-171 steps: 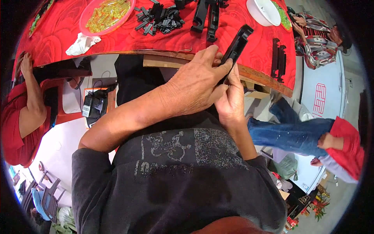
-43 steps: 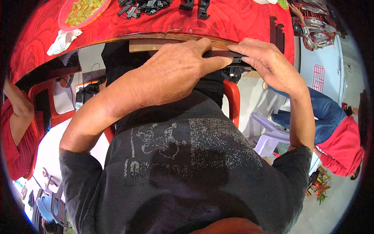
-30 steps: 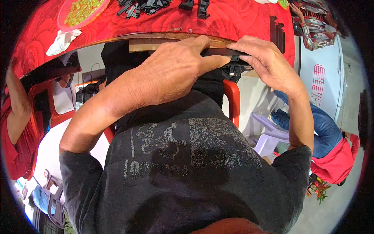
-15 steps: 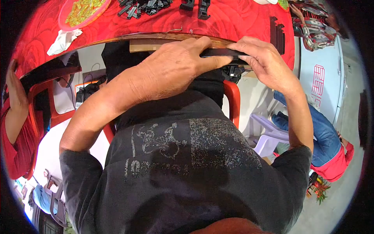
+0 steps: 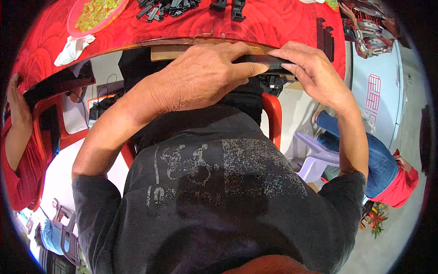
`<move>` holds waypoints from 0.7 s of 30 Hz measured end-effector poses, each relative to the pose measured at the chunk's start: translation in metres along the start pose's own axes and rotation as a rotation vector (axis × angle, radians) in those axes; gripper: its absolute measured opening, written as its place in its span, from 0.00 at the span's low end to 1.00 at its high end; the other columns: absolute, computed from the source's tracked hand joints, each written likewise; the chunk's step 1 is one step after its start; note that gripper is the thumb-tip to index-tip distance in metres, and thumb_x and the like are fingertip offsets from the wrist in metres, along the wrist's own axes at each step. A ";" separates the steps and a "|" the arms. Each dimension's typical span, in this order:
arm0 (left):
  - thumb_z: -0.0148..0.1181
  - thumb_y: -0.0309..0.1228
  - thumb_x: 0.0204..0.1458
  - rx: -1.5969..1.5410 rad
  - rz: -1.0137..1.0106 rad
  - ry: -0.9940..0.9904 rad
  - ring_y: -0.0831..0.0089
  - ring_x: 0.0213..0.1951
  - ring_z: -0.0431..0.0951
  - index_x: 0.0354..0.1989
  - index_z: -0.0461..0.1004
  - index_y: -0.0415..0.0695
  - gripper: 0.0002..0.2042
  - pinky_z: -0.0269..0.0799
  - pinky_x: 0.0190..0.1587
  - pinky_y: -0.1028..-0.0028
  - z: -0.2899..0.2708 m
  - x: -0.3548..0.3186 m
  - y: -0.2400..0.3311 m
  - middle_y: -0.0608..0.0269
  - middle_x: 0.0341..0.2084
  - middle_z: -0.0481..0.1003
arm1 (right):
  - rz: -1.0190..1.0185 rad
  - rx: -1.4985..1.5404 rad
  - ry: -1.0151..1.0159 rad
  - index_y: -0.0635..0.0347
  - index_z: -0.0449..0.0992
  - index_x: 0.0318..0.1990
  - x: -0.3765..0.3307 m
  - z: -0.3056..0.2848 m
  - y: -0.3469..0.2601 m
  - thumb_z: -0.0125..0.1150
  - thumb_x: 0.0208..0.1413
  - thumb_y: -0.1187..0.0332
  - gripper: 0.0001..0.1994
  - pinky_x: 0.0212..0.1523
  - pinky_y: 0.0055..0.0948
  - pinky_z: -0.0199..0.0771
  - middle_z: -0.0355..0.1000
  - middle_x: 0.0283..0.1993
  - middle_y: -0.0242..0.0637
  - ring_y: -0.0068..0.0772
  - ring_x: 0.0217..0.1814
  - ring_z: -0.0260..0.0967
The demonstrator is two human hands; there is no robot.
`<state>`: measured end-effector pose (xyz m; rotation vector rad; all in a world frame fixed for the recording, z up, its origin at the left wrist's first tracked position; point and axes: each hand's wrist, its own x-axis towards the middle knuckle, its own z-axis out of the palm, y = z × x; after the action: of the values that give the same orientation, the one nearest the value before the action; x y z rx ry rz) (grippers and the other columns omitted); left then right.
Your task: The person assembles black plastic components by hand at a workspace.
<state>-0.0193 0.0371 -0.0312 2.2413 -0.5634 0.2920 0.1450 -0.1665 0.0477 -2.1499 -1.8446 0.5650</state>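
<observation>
In the head view, the black part (image 5: 262,59) lies directly between the two hands, just off the near edge of the table (image 5: 269,27) with its red cloth and above the wearer's lap. Its long axis runs crosswise, left to right, roughly along that table edge, with the right end dipping slightly toward the body. Neither hand is nearer to it than the other, since both touch it: the left hand (image 5: 205,68) comes in over its left stretch and hides that end, while the right hand (image 5: 317,68) meets it at the right. The left hand grips the part with its thumb laid straight along the near side, pointing right, and its forefinger bent around the far side; the other fingers are tucked out of sight. The right hand takes the right end in a pinch, forefinger above and thumb below, only a narrow gap between them, with the palm arched clear. The part's underside is dark and shaded by the fingers, so I cannot tell how firmly either hand presses or whether a second piece sits against it. Beyond the hands, on the cloth, a heap of small black pieces (image 5: 169,8) lies near two larger black pieces (image 5: 237,11), well apart from the grip.
</observation>
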 end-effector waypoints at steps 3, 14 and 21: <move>0.60 0.23 0.52 0.019 -0.019 -0.009 0.50 0.53 0.75 0.57 0.72 0.44 0.21 0.74 0.52 0.59 -0.001 0.000 0.002 0.51 0.56 0.71 | 0.011 -0.004 0.010 0.67 0.74 0.51 0.000 0.000 -0.001 0.56 0.52 0.82 0.17 0.44 0.41 0.72 0.70 0.39 0.50 0.54 0.43 0.71; 0.58 0.21 0.55 -0.187 -0.021 0.249 0.48 0.53 0.76 0.55 0.70 0.39 0.18 0.74 0.51 0.61 0.001 0.009 0.002 0.47 0.52 0.74 | 0.090 -0.053 -0.029 0.68 0.75 0.49 0.001 -0.009 -0.012 0.57 0.55 0.77 0.14 0.48 0.45 0.72 0.72 0.40 0.50 0.56 0.46 0.72; 0.63 0.33 0.52 -0.093 -0.360 0.124 0.45 0.41 0.79 0.49 0.73 0.36 0.18 0.74 0.43 0.57 0.002 0.025 0.013 0.42 0.33 0.78 | 0.090 -0.059 -0.026 0.68 0.75 0.49 0.003 -0.008 -0.014 0.56 0.55 0.78 0.13 0.47 0.45 0.72 0.72 0.40 0.51 0.56 0.46 0.71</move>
<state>-0.0034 0.0208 -0.0145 2.1670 -0.1002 0.2119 0.1367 -0.1611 0.0602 -2.2842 -1.8063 0.5664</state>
